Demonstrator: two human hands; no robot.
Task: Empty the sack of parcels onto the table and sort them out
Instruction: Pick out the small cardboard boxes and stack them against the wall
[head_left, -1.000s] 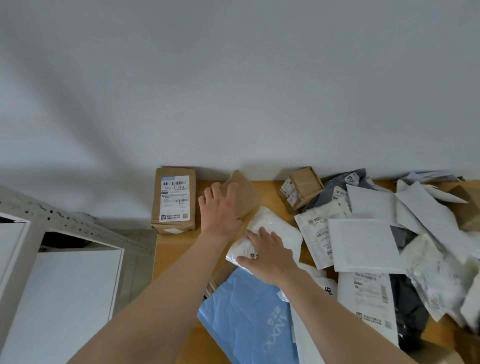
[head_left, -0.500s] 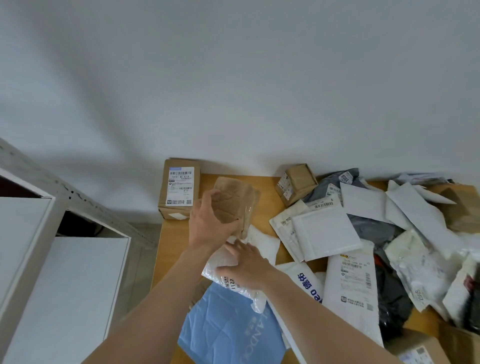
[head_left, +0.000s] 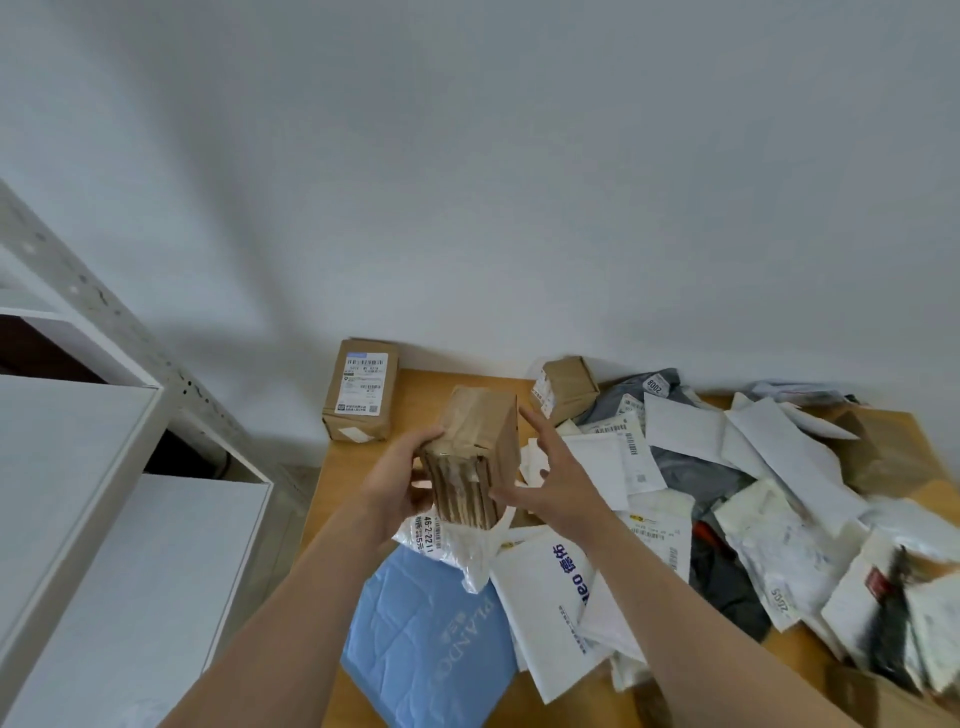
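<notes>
Head view: the left hand grips a brown taped parcel, its fingers curled round the left side, lifted above the worktop. The right hand is beside the parcel's right face, fingers straight and spread. Mailers are heaped to the right.

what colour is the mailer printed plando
The mailer is light blue; head view shows it.
</notes>
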